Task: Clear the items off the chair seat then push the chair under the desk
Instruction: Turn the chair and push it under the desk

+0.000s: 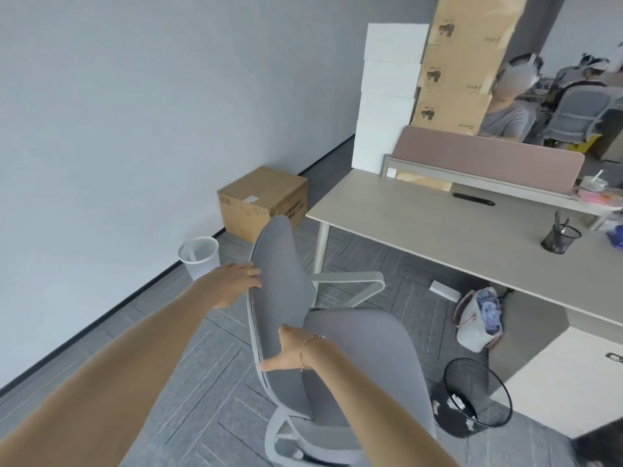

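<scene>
A grey office chair (364,358) stands on the carpet, left of the pale desk (421,224), with its seat turned toward the desk. Nothing lies on the visible part of the seat. My left hand (236,284) holds the upper left edge of the chair's backrest (283,281), fingers laid over the rim. My right hand (286,352) grips the same edge lower down, thumb sticking out to the left. The chair's light grey armrest (354,281) points toward the desk leg.
Under the desk a light handbag (478,318) and a flat white item (445,290) sit on the floor, with a black mesh bin (475,396) nearer me. A white bin (199,254) and cardboard box (263,200) stand by the wall. A pen holder (559,235) stands on the desk.
</scene>
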`<act>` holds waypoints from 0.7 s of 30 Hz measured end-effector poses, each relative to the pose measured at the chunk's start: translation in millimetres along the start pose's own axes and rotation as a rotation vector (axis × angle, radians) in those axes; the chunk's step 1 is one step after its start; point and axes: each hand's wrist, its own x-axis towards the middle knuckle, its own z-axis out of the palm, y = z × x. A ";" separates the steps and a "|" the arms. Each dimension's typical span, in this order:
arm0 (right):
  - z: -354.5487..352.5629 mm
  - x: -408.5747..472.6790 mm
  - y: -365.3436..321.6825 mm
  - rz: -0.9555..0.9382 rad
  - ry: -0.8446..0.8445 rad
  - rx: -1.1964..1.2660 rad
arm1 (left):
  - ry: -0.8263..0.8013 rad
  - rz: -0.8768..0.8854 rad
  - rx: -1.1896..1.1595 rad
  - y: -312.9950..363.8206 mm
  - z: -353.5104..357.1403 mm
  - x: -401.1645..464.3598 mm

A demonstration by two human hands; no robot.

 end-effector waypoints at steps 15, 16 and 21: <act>11.6 28.0 -50.6 0.156 0.236 0.068 | 0.084 0.058 -0.022 -4.9 1.3 12.9; 11.2 26.0 -49.4 0.162 0.227 0.082 | 0.088 0.070 -0.021 -6.1 1.9 11.8; 8.1 19.7 -43.4 0.230 0.045 -0.006 | 0.153 0.108 -0.021 -8.4 11.6 7.3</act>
